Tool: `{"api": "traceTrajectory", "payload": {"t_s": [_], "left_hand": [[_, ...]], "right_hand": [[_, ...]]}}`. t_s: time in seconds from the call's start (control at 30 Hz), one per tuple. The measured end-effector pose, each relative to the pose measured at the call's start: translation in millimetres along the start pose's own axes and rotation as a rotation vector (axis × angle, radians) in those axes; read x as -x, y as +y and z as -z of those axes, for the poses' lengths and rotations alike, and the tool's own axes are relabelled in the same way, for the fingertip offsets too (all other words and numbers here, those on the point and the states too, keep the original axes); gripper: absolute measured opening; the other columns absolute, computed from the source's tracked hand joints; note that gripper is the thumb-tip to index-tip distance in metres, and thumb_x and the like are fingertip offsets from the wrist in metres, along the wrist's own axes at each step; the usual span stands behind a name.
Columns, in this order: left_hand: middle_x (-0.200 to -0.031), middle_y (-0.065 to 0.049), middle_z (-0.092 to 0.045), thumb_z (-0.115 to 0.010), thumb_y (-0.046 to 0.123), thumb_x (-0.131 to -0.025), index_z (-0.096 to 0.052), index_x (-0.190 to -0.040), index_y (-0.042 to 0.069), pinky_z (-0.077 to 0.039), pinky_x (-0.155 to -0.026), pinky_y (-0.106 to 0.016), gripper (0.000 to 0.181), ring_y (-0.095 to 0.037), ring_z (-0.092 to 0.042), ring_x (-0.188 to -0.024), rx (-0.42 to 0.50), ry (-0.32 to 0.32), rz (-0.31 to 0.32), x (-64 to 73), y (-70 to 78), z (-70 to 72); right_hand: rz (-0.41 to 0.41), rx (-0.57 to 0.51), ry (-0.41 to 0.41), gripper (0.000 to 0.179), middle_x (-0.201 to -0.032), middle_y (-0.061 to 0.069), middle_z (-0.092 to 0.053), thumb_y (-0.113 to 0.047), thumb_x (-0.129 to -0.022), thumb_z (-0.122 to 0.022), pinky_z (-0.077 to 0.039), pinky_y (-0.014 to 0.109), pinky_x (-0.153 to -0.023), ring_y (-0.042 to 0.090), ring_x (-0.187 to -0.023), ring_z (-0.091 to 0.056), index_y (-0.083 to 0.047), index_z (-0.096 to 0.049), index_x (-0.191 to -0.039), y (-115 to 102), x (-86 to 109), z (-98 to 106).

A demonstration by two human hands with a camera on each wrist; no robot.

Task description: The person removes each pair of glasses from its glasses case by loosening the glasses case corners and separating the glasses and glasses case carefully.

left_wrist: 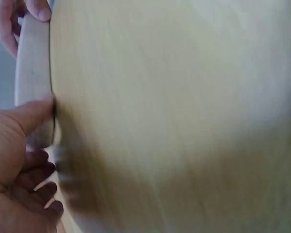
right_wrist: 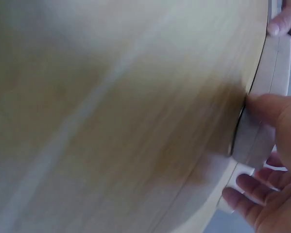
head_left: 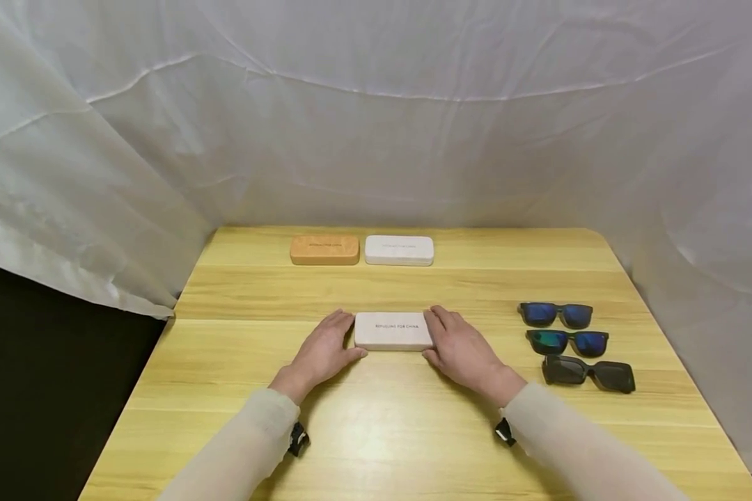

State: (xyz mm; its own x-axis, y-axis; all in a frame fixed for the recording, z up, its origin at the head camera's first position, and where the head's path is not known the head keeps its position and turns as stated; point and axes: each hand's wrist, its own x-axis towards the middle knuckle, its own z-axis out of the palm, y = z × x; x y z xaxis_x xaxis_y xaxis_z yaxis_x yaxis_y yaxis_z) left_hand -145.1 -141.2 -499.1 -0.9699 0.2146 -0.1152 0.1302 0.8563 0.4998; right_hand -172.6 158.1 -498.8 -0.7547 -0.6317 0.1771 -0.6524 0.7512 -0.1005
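Note:
A pale, closed glasses case (head_left: 393, 331) with dark lettering on its lid lies on the table between both hands. My left hand (head_left: 323, 350) grips its left end, thumb (left_wrist: 41, 112) on the near side and fingers around the end. At the right end my right hand (head_left: 466, 351) holds it the same way, its thumb (right_wrist: 264, 108) against the case's near side. Both wrist views show the case's side (left_wrist: 34, 63) low on the wooden surface, with some fingers spread past its end.
Farther back, an orange glasses case (head_left: 324, 251) and a white glasses case (head_left: 399, 250) lie side by side. On the right are two sunglasses with blue-green lenses (head_left: 556, 315) (head_left: 567, 343) and dark sunglasses (head_left: 589, 374). Pale cloth (head_left: 413, 153) hangs behind the wooden table (head_left: 376, 431).

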Motion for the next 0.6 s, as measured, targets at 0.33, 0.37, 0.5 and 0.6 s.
{"api": "traceTrajectory", "payload": {"t_s": [0.33,0.37,0.5,0.6], "left_hand": [[-0.158,-0.027,-0.047,-0.078,0.032,-0.097,-0.042,-0.155,-0.008,-0.03,-0.131,-0.05,0.079,-0.041,-0.039,-0.153,-0.31,0.154,-0.188,30.2,30.0,-2.1],[-0.157,-0.027,-0.049,-0.078,0.031,-0.096,-0.043,-0.154,-0.009,-0.031,-0.13,-0.05,0.078,-0.042,-0.041,-0.152,-0.361,0.176,-0.22,33.7,33.5,-3.2],[-0.152,-0.027,-0.055,-0.077,0.035,-0.095,-0.05,-0.15,-0.009,-0.035,-0.129,-0.048,0.075,-0.04,-0.049,-0.147,-0.527,0.225,-0.333,44.3,45.3,-9.7],[-0.151,-0.027,-0.056,-0.075,0.039,-0.096,-0.052,-0.148,-0.009,-0.037,-0.128,-0.046,0.074,-0.039,-0.05,-0.146,-0.587,0.211,-0.368,49.4,50.5,-16.1]], "right_hand": [[0.062,0.16,-0.042,0.078,-0.159,0.024,-0.049,-0.041,-0.099,-0.073,-0.04,0.059,-0.123,0.043,-0.147,-0.047,0.003,-0.045,-0.156,-29,13.7,7],[0.062,0.161,-0.043,0.077,-0.159,0.024,-0.049,-0.042,-0.099,-0.072,-0.04,0.059,-0.123,0.043,-0.146,-0.047,0.003,-0.045,-0.156,-32,15.2,8],[0.068,0.168,-0.047,0.076,-0.157,0.023,-0.052,-0.046,-0.101,-0.069,-0.042,0.06,-0.121,0.043,-0.145,-0.049,0.003,-0.047,-0.155,-43,21.1,8],[0.06,0.176,-0.059,0.075,-0.157,0.022,-0.051,-0.049,-0.102,-0.066,-0.042,0.061,-0.12,0.041,-0.146,-0.049,0.003,-0.048,-0.155,-47,24.6,7]]}}
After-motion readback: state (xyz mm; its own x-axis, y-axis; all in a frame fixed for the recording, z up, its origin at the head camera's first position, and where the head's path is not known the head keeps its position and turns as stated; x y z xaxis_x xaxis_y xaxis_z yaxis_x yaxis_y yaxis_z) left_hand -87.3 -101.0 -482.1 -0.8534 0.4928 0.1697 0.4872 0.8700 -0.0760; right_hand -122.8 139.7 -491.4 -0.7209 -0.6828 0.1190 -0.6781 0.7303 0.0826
